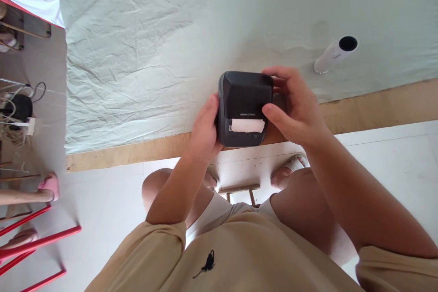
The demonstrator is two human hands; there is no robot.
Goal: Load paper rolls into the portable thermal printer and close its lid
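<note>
Between left hand (204, 128) and right hand (300, 110): black printer (243, 96), clasped by both at opposite sides.

Table (126, 155) under creased pale green cloth (153, 54); bare wooden edge (379, 104) along sitter's side; white cylinder (332, 58) standing on cloth.

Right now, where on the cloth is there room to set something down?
Bare: pale cloth between its left edge and the black printer, and right of the white cylinder. Crowded: the near edge's middle, where left hand and right hand flank the printer.
</note>
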